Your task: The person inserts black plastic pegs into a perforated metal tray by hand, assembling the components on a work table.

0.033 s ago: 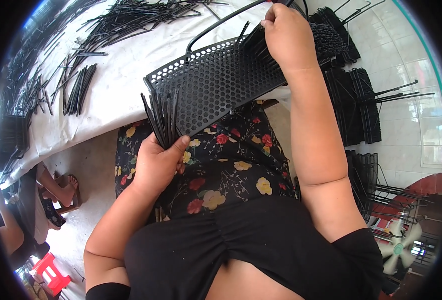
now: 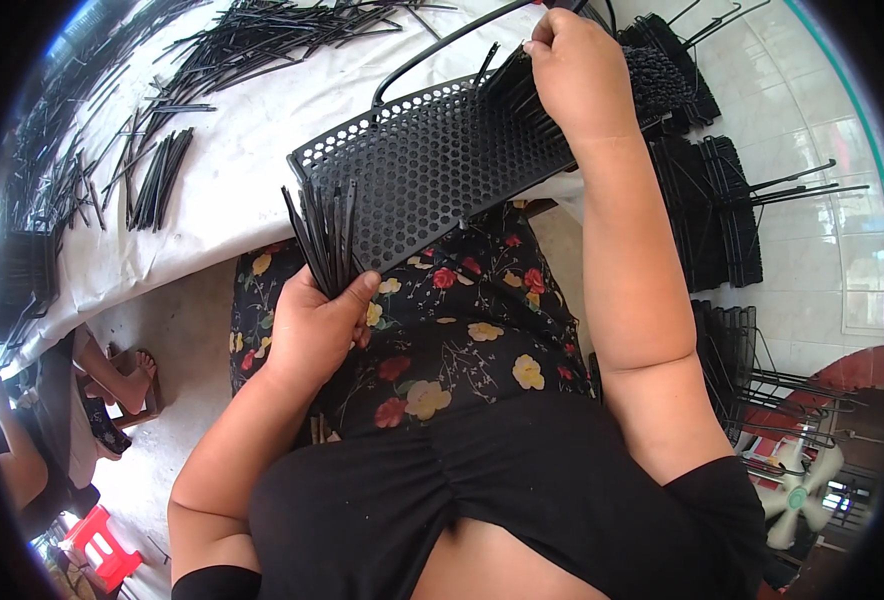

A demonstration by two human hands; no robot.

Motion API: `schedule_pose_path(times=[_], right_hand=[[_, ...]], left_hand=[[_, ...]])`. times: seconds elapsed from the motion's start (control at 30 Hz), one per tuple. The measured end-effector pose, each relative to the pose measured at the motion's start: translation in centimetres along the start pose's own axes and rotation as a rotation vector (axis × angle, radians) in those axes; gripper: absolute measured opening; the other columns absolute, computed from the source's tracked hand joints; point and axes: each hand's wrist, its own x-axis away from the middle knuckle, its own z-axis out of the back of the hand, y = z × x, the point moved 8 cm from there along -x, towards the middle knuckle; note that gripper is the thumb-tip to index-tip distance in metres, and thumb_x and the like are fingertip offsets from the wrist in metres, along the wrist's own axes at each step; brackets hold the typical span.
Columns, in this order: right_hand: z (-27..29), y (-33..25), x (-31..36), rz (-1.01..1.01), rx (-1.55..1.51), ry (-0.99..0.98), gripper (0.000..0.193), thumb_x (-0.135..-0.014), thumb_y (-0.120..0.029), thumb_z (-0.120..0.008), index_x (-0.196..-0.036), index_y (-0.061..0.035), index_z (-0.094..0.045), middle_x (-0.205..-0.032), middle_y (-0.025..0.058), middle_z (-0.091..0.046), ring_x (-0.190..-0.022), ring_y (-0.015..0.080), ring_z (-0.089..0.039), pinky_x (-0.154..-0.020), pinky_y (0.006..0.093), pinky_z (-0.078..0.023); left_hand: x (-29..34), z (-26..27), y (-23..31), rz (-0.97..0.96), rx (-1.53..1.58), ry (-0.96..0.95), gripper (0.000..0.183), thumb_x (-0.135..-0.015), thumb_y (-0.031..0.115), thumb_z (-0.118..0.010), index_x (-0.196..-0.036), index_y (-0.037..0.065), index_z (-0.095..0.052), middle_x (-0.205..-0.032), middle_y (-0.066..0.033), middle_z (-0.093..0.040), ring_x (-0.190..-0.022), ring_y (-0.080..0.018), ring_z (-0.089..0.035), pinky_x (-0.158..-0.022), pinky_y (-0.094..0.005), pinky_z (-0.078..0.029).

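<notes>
Head view, left hand (image 2: pixel 314 325) grip clenched around black sticks (image 2: pixel 324 238), right hand (image 2: pixel 580 72) grip pinching sticks at perforated panel (image 2: pixel 432 170).

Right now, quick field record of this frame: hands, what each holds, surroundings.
left hand: shut on bundle of black sticks
right hand: pinching black sticks at the far edge of the perforated black panel
panel: across the lap, over the table edge
white table cover: loose black sticks scattered
right side: stacked black panels
</notes>
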Motion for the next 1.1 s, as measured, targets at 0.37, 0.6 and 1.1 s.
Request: schedule_pose_path(times=[0.37,0.6,1.1], right_hand=[[0.1,2.0,1.0,-0.101,-0.229,-0.03,0.016,-0.084,-0.015,-0.071,-0.095,-0.0027,-0.07,-0.083,0.0115,-0.071,-0.071,0.0188,-0.068,-0.068,0.0298,-0.053],[-1.4,-2.1,3.6,0.142,-0.258,0.104,0.009,-0.083,-0.015,-0.066,-0.085,-0.0071,-0.067,-0.078,0.0143,-0.067,-0.074,0.0352,-0.066,-0.068,0.0433,-0.052],[3.0,-1.7,3.0,0.077,-0.19,0.235,0.014,-0.09,-0.013,-0.063,-0.098,-0.0026,-0.067,-0.077,0.0112,-0.069,-0.069,0.0256,-0.069,-0.065,0.0324,-0.052]], left_hand=[[0.1,0.0,0.0,-0.003,-0.005,0.007,0.016,-0.094,0.011,-0.067,-0.086,0.005,-0.053,-0.064,0.0009,-0.053,-0.048,-0.0075,-0.048,-0.042,-0.0248,-0.042],[0.1,0.4,0.1,-0.014,-0.067,0.02,0.018,-0.093,0.013,-0.068,-0.084,0.006,-0.054,-0.062,0.003,-0.052,-0.047,-0.0057,-0.046,-0.042,-0.0235,-0.04],[0.1,0.3,0.0,-0.004,-0.044,0.013,0.014,-0.093,0.011,-0.067,-0.088,0.006,-0.056,-0.064,0.0025,-0.054,-0.048,-0.0062,-0.048,-0.042,-0.0235,-0.041]])
